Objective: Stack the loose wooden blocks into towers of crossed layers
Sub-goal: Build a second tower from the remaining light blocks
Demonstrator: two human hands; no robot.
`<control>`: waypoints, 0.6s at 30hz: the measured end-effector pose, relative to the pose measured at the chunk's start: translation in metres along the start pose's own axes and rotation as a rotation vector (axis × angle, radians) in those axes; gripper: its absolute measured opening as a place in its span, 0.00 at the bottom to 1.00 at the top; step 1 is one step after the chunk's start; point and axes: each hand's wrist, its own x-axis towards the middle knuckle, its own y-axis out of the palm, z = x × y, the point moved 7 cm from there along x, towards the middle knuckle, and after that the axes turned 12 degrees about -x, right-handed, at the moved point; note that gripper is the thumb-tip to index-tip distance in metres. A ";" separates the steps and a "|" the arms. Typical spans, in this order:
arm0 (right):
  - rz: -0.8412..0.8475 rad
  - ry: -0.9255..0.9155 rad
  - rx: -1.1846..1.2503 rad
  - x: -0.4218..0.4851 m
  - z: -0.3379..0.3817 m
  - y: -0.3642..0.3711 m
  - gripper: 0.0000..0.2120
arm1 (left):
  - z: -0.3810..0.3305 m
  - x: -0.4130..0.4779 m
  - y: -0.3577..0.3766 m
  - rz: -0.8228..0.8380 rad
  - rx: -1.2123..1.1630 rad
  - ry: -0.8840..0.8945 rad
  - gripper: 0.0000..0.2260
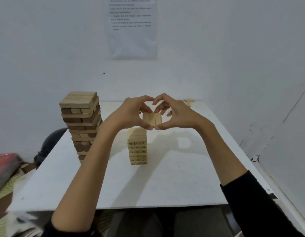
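Observation:
A layer of pale wooden blocks [151,119] lies side by side, held from both sides above a small pale tower [137,146] with printed numbers on its block ends. My left hand [133,113] grips the layer's left side, thumb under the front edge. Mirroring it, my right hand [174,113] grips the right side. The fingertips of both hands nearly meet above the blocks. The layer sits a little right of and above the tower's top. A taller tower of mixed light and dark blocks [81,124] stands at the left on the white table [165,182].
A few loose pale blocks [188,101] lie at the table's far right edge by the wall. A dark rounded object [52,142] and a red item [4,165] sit off the table's left side. White walls close in behind and to the right.

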 end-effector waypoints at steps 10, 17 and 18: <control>0.144 -0.058 -0.011 0.028 0.024 0.040 0.31 | 0.038 -0.032 -0.022 -0.015 -0.044 -0.129 0.36; 0.209 -0.045 -0.028 0.028 0.022 0.049 0.31 | 0.048 -0.034 -0.015 0.008 -0.071 -0.149 0.36; 0.217 -0.042 -0.033 0.028 0.021 0.050 0.31 | 0.048 -0.034 -0.014 0.011 -0.072 -0.152 0.36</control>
